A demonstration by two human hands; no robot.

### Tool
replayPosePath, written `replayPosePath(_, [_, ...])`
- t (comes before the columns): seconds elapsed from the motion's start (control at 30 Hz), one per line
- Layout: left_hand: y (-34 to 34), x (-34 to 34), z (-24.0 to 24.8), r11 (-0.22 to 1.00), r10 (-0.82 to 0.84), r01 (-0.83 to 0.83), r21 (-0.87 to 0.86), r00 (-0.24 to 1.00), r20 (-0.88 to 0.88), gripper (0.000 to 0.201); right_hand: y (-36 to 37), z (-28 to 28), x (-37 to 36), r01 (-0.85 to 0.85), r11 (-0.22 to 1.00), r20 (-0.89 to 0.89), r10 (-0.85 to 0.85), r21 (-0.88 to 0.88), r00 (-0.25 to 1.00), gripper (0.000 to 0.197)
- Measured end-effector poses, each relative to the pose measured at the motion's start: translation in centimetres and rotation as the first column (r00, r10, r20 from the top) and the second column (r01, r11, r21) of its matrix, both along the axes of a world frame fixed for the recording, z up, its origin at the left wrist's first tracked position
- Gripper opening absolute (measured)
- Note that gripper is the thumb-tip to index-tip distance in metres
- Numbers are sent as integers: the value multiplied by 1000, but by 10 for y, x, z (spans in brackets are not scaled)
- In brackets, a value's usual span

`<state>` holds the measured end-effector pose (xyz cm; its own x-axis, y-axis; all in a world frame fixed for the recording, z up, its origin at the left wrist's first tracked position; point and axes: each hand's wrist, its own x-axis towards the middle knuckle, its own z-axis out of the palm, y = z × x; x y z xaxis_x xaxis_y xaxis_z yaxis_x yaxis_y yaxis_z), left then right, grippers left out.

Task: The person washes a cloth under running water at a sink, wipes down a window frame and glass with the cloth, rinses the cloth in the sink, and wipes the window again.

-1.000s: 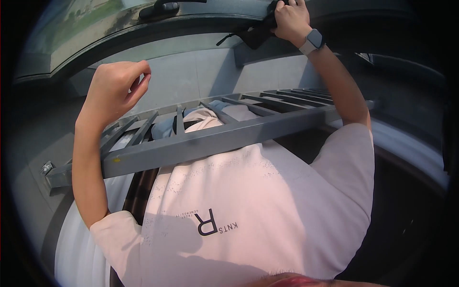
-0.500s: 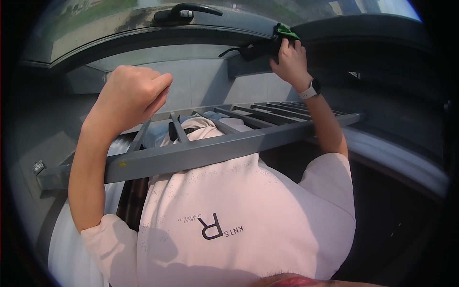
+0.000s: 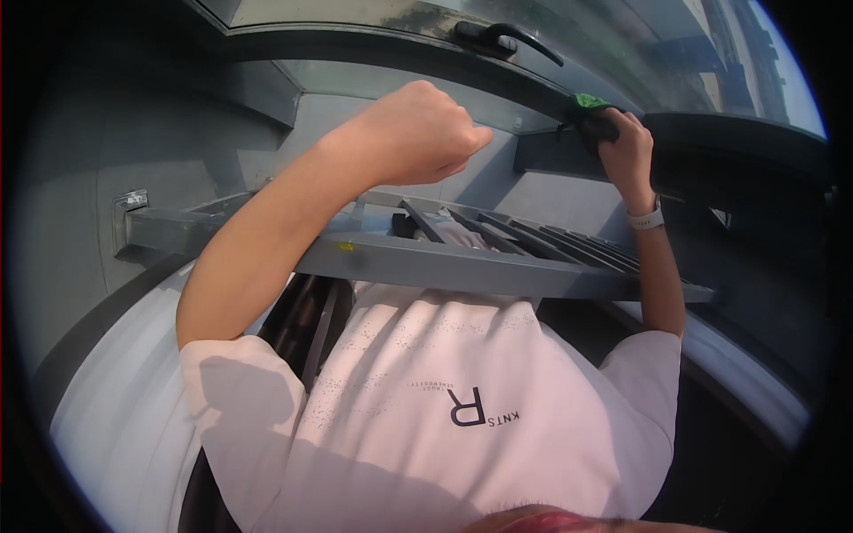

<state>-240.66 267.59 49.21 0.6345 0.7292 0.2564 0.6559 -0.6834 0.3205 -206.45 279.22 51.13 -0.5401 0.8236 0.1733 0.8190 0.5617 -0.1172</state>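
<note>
My right hand [image 3: 629, 151] is closed on a bunched green-and-black cloth [image 3: 590, 101] at the lower edge of the window frame [image 3: 400, 55], near its right corner. A pale-banded watch is on that wrist. My left hand [image 3: 422, 133] makes a fist in front of the window, above the railing, its thumb side toward the right. The inside of that fist is hidden, so I cannot tell whether anything is in it. A black window handle [image 3: 498, 40] is mounted on the frame beyond my left hand.
A grey metal railing [image 3: 471, 271] with several bars crosses in front of my body, fixed to the grey wall [image 3: 67, 186] at left by a bracket [image 3: 130, 201]. White curved surfaces [image 3: 124, 417] lie below on either side. A dark ledge [image 3: 737, 147] runs right of the cloth.
The view has swung, shifting the window and railing. My right fingers, earlier laid against the cloth, now wrap round it. My left fist has moved to the right, closer to the right hand.
</note>
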Motion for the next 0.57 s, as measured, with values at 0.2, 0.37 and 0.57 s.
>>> replayPosePath(0.2, [-26,-17,14,999,20,-15,-43,991,130,16,-41,46,-123,-243,835,-377,47,-493,925,26])
replayPosePath(0.37, [-70,-50,63,998,-41,53,-38,961,274,12,-47,99,-219,-400,874,-726,84,-276,683,20])
replayPosePath(0.57, [-100,-136,90,990,84,-51,-132,963,255,9,-54,120,-295,-351,835,-165,452,423,877,25])
